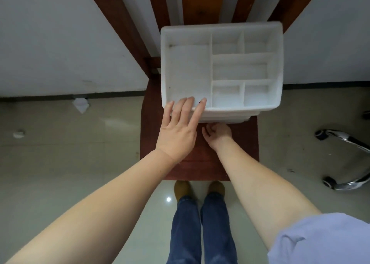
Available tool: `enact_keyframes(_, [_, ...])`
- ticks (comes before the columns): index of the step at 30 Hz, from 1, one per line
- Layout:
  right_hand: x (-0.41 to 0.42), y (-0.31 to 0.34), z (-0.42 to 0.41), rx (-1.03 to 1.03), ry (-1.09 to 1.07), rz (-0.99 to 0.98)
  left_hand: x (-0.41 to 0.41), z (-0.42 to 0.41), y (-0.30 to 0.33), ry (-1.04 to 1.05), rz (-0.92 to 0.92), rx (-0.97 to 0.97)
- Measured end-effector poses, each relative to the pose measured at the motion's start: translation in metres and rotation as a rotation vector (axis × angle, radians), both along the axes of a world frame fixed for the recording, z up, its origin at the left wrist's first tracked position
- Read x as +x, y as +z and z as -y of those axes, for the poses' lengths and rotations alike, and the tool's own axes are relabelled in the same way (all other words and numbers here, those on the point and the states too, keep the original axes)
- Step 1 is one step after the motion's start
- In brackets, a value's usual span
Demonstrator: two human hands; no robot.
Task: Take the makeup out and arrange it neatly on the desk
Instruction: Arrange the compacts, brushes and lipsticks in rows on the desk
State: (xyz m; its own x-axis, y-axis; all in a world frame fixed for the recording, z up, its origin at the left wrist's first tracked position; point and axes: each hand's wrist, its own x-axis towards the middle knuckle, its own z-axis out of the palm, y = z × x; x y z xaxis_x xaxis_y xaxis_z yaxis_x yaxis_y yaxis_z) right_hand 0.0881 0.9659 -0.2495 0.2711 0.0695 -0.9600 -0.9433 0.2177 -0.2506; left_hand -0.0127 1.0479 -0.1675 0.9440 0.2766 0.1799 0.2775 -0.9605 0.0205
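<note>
Item: white organiser [277, 63], standing on a red-brown wooden chair seat [200, 163] rather than on any desk; no desk is in view.

Holding: our left hand [177, 135] lies open and flat, its fingers [188, 105] spread over the organiser's near rim at the left corner, which we judge is to steady the box. Our right hand [217, 133] sits below that rim against the organiser's front face, fingers curled; we cannot tell whether it grips a drawer pull or anything at all.

Contents: the top tray holds one large compartment on the left and five smaller ones on the right. All appear bare. No makeup is visible; we judge it lies in drawers under the tray.
</note>
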Motion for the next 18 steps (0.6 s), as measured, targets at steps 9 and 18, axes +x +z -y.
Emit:
enact_keyframes(9, [-0.069, 0.003, 0.072, 0.044, 0.02, -0.126, 0.0, 0.002, 0.007, 0.0, -0.11, -0.008])
enact_keyframes(18, [-0.032, 0.054, 0.11, -0.168, 1.189, 0.48, -0.031, 0.015, -0.014, -0.378, -0.065, -0.203])
